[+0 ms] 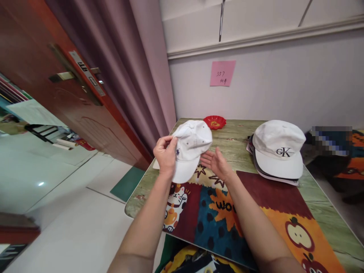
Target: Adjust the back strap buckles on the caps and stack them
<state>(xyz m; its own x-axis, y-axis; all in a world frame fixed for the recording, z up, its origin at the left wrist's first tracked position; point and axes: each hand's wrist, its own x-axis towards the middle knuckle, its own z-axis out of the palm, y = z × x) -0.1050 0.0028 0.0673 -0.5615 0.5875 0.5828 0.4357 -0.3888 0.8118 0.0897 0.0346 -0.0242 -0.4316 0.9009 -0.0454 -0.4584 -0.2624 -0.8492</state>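
Note:
My left hand pinches the side of a white baseball cap between thumb and fingers, holding it tilted above the table. The cap's brim points down toward me, and a small dark emblem shows near my thumb. Beside the cap's right edge, my right hand has its fingers stretched out and its palm turned toward the cap. Whether those fingertips touch the cap I cannot tell. To the right sits a stack of caps, topped by a white one with dark "CK" lettering; darker and pale brims show beneath it.
A red scalloped dish stands at the back of the wood-patterned table, near the wall. A colourful printed mat covers its front. A pink note is on the wall. At left are a curtain and an open wooden door.

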